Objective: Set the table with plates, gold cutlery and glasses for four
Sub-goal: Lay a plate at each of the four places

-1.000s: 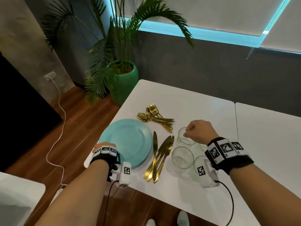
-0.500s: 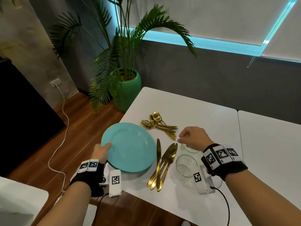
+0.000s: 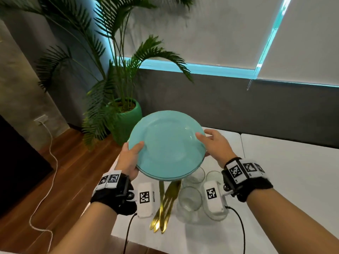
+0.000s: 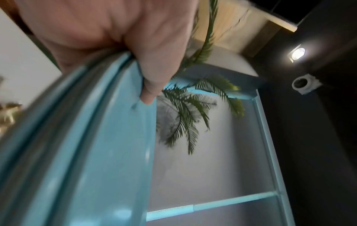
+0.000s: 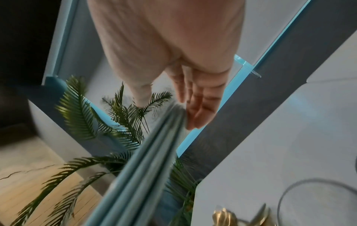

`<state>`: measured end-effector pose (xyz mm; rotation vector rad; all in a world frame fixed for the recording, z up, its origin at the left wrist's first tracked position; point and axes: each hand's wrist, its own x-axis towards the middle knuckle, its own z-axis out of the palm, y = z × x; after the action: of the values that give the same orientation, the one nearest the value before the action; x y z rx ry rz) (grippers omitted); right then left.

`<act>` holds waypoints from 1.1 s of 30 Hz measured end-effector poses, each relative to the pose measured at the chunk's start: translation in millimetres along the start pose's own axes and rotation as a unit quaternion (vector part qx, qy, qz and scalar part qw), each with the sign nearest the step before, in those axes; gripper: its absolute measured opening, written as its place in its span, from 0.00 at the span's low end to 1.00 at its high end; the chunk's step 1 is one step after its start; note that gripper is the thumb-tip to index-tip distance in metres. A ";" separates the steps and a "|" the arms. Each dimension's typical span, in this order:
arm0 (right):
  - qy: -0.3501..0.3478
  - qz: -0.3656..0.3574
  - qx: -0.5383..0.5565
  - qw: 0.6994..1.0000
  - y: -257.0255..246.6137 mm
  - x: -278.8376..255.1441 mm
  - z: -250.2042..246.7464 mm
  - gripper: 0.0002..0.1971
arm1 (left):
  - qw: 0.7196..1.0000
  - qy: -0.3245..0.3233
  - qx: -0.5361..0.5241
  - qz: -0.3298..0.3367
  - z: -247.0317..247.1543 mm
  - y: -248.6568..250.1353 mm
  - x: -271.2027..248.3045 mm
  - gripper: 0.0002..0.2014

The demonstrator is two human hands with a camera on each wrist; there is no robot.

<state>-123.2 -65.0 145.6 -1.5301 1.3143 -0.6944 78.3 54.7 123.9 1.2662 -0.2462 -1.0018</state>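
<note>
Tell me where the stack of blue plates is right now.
In the head view, the stack of blue plates is mid-frame, lifted above the gold knives, left hand and right hand gripping opposite rims.

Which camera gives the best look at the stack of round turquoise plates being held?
The head view: it shows the stack of round turquoise plates whole, tilted, with the left hand and right hand gripping opposite rims. Both wrist views show only blurred stacked rims edge-on.

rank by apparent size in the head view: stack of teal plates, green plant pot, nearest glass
1. stack of teal plates, held up close to the camera, so nearness enlarges it
2. green plant pot, partly hidden behind the plates
3. nearest glass
</note>
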 end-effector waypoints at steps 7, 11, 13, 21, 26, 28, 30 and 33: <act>0.093 0.047 -0.010 0.994 45.7 7.4 -115.3 0.21 | 0.997 -0.064 0.047 0.001 117.6 -43.5 -6.3 0.15; 0.130 0.078 0.060 0.987 82.1 14.4 -195.9 0.20 | 0.992 -0.105 0.065 -0.012 194.3 -74.1 -16.9 0.22; 0.151 0.085 0.077 0.982 98.3 17.0 -238.3 0.09 | 0.990 -0.114 0.082 -0.025 233.5 -92.9 -22.6 0.25; 0.288 0.154 0.114 0.938 168.7 40.3 -384.7 0.13 | 0.978 -0.089 0.186 -0.036 353.8 -164.3 -39.3 0.28; 0.365 0.205 0.245 0.875 225.9 41.0 -449.5 0.19 | 0.979 -0.036 0.200 -0.023 391.9 -184.3 -24.3 0.25; 0.385 0.228 0.282 0.848 249.1 39.7 -466.0 0.20 | 0.976 -0.013 0.216 -0.011 402.6 -188.0 -16.7 0.25; 0.413 0.253 0.324 0.813 272.2 42.4 -474.3 0.20 | 0.973 0.004 0.229 0.002 410.5 -193.7 -6.2 0.26; 0.432 0.283 0.356 0.778 300.1 52.3 -475.6 0.22 | 0.972 0.024 0.234 -0.004 420.8 -202.3 4.4 0.29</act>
<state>-648.6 -242.5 39.1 -0.1015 1.7449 -1.3596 -293.7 -225.0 87.9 1.7170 -0.4598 -0.9482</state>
